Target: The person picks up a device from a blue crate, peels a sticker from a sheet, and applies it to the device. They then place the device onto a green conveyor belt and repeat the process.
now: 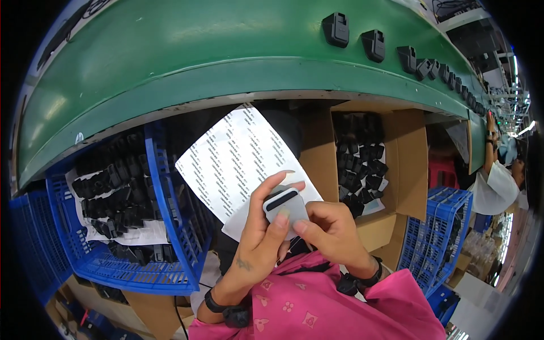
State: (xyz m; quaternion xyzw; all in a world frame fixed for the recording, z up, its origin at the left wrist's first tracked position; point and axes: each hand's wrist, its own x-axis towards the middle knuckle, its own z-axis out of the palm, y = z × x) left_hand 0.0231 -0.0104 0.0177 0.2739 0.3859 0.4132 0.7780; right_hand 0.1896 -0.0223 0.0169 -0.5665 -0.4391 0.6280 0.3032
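My left hand is wrapped round a small grey rounded plastic device with a black strip near its far edge. The left thumb rests on its face. My right hand grips the device's right lower corner, the thumb on top and the other fingers curled under. Beneath and beyond the hands, a white sheet printed with rows of small dark marks lies tilted over my lap. Its near part is covered by the hands and the device. The underside of the device is hidden.
A green bench spans the far side, with a row of black plastic housings along it. Left stands a blue crate of black parts; right, a cardboard box of similar parts and another blue crate. A co-worker is far right.
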